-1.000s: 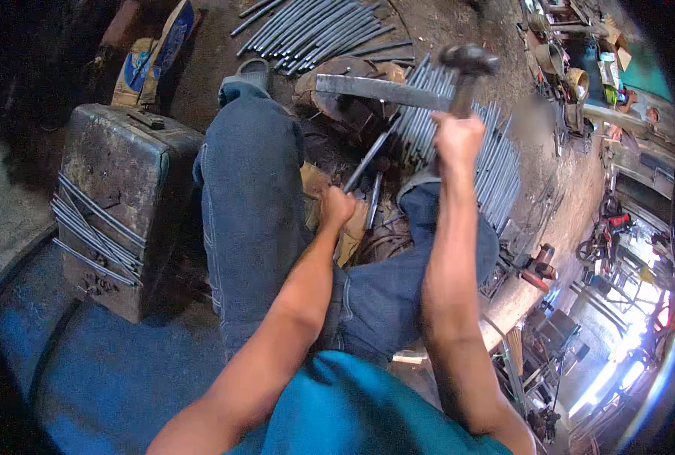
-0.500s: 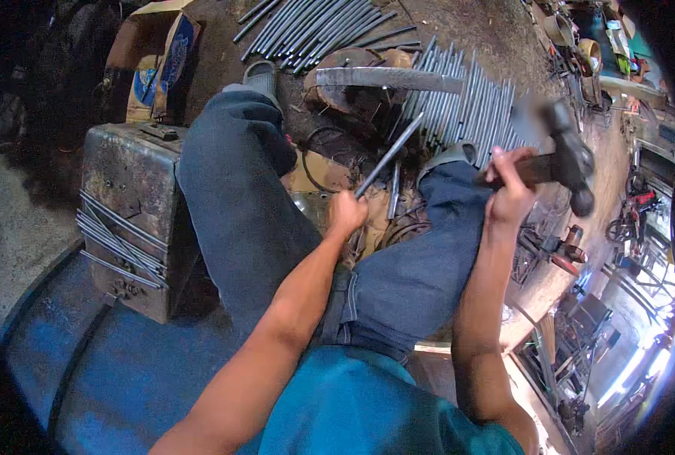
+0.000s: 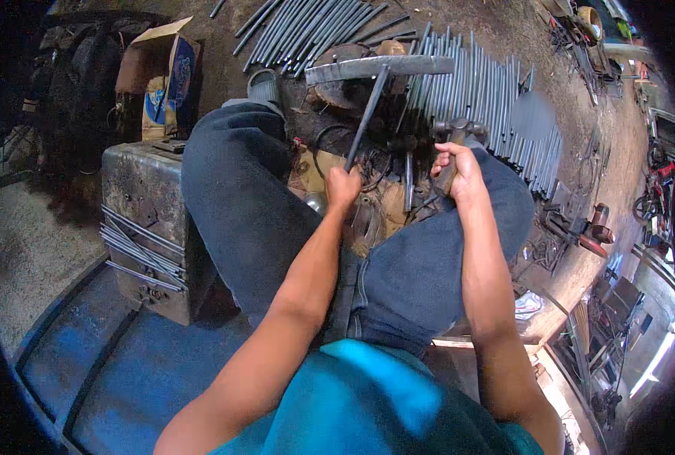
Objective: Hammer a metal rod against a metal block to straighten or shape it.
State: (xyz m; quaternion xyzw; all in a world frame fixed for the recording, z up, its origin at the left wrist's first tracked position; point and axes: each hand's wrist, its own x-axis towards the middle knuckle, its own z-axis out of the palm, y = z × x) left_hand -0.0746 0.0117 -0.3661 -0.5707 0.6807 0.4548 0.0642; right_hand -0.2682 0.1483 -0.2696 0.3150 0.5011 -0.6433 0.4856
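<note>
My left hand [image 3: 343, 187] is closed around the lower end of a dark metal rod [image 3: 367, 121]. The rod's far end meets a long, curved grey metal bar [image 3: 413, 65] lying across a rounded block [image 3: 341, 95]. In my right hand [image 3: 460, 168] is a hammer [image 3: 459, 127], gripped by its short handle, its head above my right knee and to the right of the rod. A shiny upright metal piece [image 3: 409, 182] stands between my two hands. The hammer head is apart from the rod and the bar.
Many metal rods [image 3: 474, 95] lie in rows beyond the bar, with another pile [image 3: 299, 34] at the far left. A metal box [image 3: 152, 182] with thin rods [image 3: 144, 250] against its side stands on my left. An open carton [image 3: 159, 91] sits behind it. Tools clutter the right.
My right hand has brought the hammer down and left, from raised at the right to over my knee. The rod in my left hand has swung more upright, its tip now at the curved bar.
</note>
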